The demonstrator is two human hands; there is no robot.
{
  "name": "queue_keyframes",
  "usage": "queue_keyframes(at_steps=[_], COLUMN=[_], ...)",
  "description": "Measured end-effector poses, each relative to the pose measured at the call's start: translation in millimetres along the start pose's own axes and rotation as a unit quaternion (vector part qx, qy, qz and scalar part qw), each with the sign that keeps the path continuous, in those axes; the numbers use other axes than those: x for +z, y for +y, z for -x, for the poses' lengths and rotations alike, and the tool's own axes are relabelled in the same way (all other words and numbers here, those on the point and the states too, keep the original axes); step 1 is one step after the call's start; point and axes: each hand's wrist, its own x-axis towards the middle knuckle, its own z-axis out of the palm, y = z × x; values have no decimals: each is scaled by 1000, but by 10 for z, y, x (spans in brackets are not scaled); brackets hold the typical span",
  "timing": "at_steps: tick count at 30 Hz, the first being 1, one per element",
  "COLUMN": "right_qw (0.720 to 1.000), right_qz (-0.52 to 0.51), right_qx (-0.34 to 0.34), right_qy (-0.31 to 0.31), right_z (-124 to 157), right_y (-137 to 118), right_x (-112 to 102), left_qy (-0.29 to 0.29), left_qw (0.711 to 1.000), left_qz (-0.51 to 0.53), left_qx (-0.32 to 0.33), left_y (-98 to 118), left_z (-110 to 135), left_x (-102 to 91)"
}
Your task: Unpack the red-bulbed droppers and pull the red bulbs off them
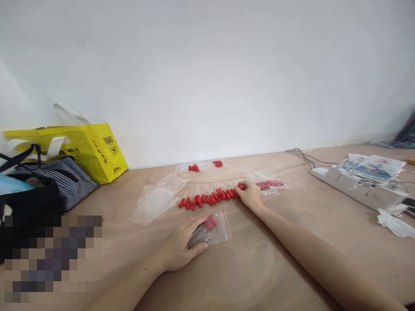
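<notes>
Left hand (181,249) gripped a small zip bag (218,231) holding red-bulbed droppers, flat on the table (275,259). Right hand (250,195) pinched one dropper (240,187) at the laid-out row's (207,198) right end.

A makeshift packing workspace, workshop or home: a brown table (275,268) against a bare white wall (207,65), red-capped droppers (207,198) in a row, clear zip bags (155,201), a power strip (356,188), a yellow shopping bag (94,151)
</notes>
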Motion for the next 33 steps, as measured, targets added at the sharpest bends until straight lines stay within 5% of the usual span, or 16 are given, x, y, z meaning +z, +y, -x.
queue_keyframes(at_steps=[8,15,22,33], right_qw=[999,999,935,912], right_qz=[32,2,-143,-10], right_qx=[-2,-39,-135,-287], right_qy=[-43,-20,-294,-293], right_z=[9,78,510,682], right_y=[46,-39,-208,-432], right_x=[-76,-272,-287,-239], left_qy=[-13,8,3,13], left_qw=[1000,1000,1000,1000], left_qz=[17,14,-19,-3], left_qx=[-6,12,-19,-23], left_y=[108,95,31,-13], left_z=[0,23,45,34], left_x=[-71,-90,-54,-46])
